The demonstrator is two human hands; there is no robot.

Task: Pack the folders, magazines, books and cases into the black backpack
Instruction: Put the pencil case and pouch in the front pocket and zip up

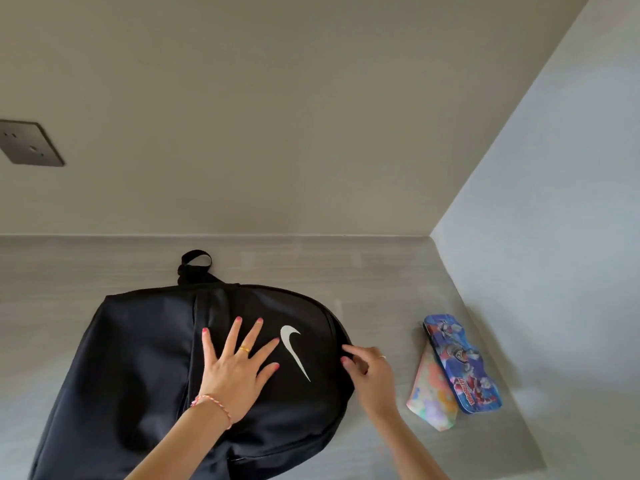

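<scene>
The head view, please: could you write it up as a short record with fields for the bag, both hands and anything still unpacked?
surface: grey table in a wall corner
bag: black backpack lying flat, logo side up
left hand: fingers spread, pressing on the backpack's front
right hand: pinching at the backpack's right edge, probably the zipper; the pull itself is hidden
still outside: blue printed case and pastel pouch, right of the bag, the case overlapping the pouch
wall: dark socket plate
</scene>
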